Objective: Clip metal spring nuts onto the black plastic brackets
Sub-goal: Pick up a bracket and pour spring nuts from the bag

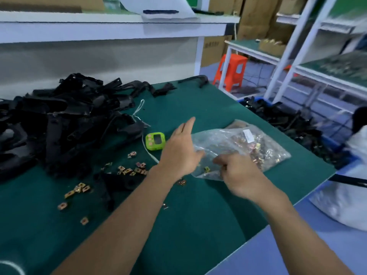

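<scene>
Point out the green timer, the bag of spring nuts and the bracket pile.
green timer (156, 140): head view, its screen.
bag of spring nuts (240, 142): head view, the bag's middle.
bracket pile (59, 124): head view, centre of the heap.

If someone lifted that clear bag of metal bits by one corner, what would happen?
Probably floppy: the bag is thin, crinkled film slumped on the mat. Likely heavy for its size, being stuffed with metal nuts. The load would probably slide to the low end.
</scene>
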